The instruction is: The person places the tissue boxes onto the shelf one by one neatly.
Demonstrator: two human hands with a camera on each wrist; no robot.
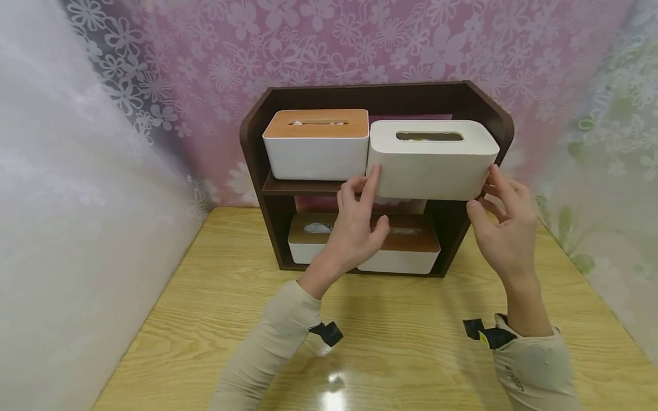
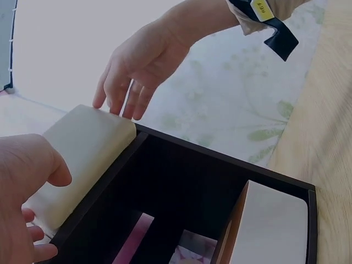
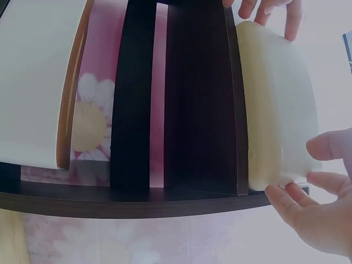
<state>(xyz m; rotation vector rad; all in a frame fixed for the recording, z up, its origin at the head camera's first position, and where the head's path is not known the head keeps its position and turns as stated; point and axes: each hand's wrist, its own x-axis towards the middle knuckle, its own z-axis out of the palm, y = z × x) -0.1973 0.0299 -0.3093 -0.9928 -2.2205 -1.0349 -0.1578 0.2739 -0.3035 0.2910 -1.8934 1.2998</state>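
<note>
An all-white tissue box (image 1: 432, 171) with a long slot in its top sits on the right of the upper shelf, its front reaching out past the shelf's edge. At its left end is my left hand (image 1: 354, 225), the index finger straight against the front corner and the thumb away from the box. My right hand (image 1: 506, 228) touches the right end with extended fingers, its thumb low by the front corner. In the right wrist view the white box (image 3: 286, 110) lies between both hands. My left hand (image 2: 25, 187) also shows in the left wrist view.
A dark brown two-tier shelf (image 1: 252, 131) stands on the wooden table (image 1: 390, 342) against a flowered pink backdrop. Another white tissue box (image 1: 319, 160) with a wooden lid is on the upper left. Wooden-lidded boxes (image 1: 401, 262) occupy the lower tier, partly behind my left hand.
</note>
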